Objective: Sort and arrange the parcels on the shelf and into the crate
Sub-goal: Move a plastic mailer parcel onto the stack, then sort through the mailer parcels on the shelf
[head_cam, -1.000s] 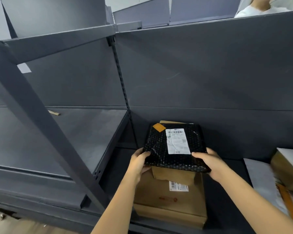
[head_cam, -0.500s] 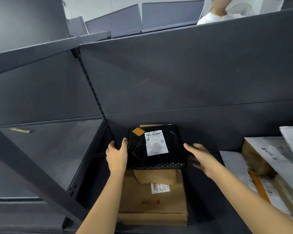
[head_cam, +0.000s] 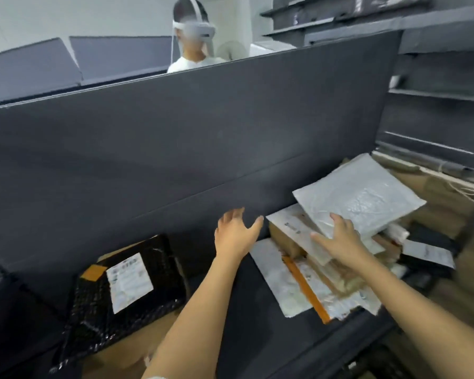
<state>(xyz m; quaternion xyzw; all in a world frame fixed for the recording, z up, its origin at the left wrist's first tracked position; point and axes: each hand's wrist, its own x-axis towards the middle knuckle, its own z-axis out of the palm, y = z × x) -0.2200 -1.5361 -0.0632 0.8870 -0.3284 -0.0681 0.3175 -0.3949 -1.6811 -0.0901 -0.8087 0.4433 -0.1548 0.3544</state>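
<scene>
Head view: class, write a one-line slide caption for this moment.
Right hand rests on a white mailer atop the parcel pile, open left hand beside it; black bubble-wrapped parcel sits left.

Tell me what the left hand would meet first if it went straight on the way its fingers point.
Probably the grey back panel of the shelf: the left hand points forward at it, passing left of the parcel pile. Depth is unclear.

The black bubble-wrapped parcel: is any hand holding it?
No: the black bubble-wrapped parcel lies untouched; the left hand hovers open to its right, and the right hand rests on the white mailer.
</scene>
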